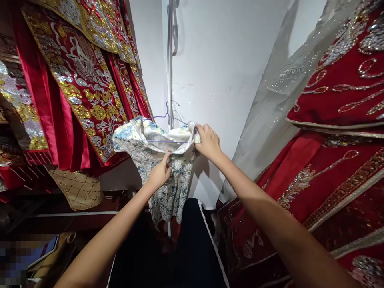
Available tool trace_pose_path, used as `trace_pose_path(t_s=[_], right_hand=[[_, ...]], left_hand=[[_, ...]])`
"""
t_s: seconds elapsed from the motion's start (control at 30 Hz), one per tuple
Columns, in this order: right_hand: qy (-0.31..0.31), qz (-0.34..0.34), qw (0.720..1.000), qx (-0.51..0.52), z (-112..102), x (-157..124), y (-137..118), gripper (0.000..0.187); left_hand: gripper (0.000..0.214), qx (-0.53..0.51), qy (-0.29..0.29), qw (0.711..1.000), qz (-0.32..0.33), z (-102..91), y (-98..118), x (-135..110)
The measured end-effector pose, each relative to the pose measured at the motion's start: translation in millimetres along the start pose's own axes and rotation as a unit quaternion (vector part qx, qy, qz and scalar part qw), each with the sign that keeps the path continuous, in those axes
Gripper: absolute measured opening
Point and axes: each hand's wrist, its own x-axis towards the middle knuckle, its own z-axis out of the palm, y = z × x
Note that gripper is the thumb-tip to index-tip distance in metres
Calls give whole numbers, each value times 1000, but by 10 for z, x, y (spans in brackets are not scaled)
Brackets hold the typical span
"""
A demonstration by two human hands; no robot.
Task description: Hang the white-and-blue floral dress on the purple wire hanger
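Observation:
A pale dress with a blue and yellow floral print [132, 144] hangs in front of me on a thin purple hanger [167, 114]. Its neckline gapes, and the hanger's lower bar shows inside. My right hand [208, 141] is closed on the dress's right shoulder, with cloth bunched at the fingertips. Lower down, my left hand [159, 173] lies against the front of the dress. Its index finger stretches up to the neckline's edge and the thumb stands apart; no cloth is visibly gripped in it. The dress's skirt falls between my knees.
Red garments with gold and silver embroidery [87, 80] hang at the left. More beaded red garments [339, 120] and a sheer glittering white cloth [279, 92] are at the right. A metal pole [169, 52] runs up the white wall [228, 52]. A tablet-like device [45, 252] lies lower left.

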Motion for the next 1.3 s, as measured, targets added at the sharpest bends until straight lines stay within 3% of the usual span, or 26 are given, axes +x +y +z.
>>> trace_pose_path(t_s=[0.2, 0.33, 0.4, 0.47, 0.53, 0.63, 0.73, 0.87, 0.97, 1.17, 1.3], right_hand=[[-35, 25, 999, 23, 217, -288, -67, 68], [-13, 88, 994, 70, 324, -501, -156, 86], [19, 135, 977, 161, 428, -800, -321, 79], [42, 199, 931, 304, 584, -1226, -600, 61], [28, 286, 851, 440, 767, -1688, -953, 40], [9, 343, 753, 562, 967, -2180, -1427, 26], [9, 335, 732, 593, 961, -2258, -1618, 21], [24, 321, 764, 559, 801, -2091, -1509, 21], [24, 317, 786, 530, 732, -2074, -1427, 22], [9, 309, 792, 526, 712, -2203, -1365, 23], [6, 306, 787, 535, 696, -2293, -1292, 23]], left_hand=[[28, 105, -40, 991, -72, 210, -203, -201], [36, 39, -28, 996, -78, 395, -243, -552], [41, -42, -1, 996, -81, 498, -181, -721], [45, -122, 33, 989, -77, 595, -80, -852], [44, -187, 90, 976, -70, 676, 33, -938], [39, -248, 180, 950, -65, 749, 178, -999], [32, -273, 215, 937, -44, 746, 269, -1011], [26, -278, 228, 932, -42, 607, 316, -953], [23, -267, 244, 932, -25, 383, 303, -791], [19, -211, 255, 940, 79, -273, 318, -132], [22, -190, 257, 939, 127, -566, 384, 315]])
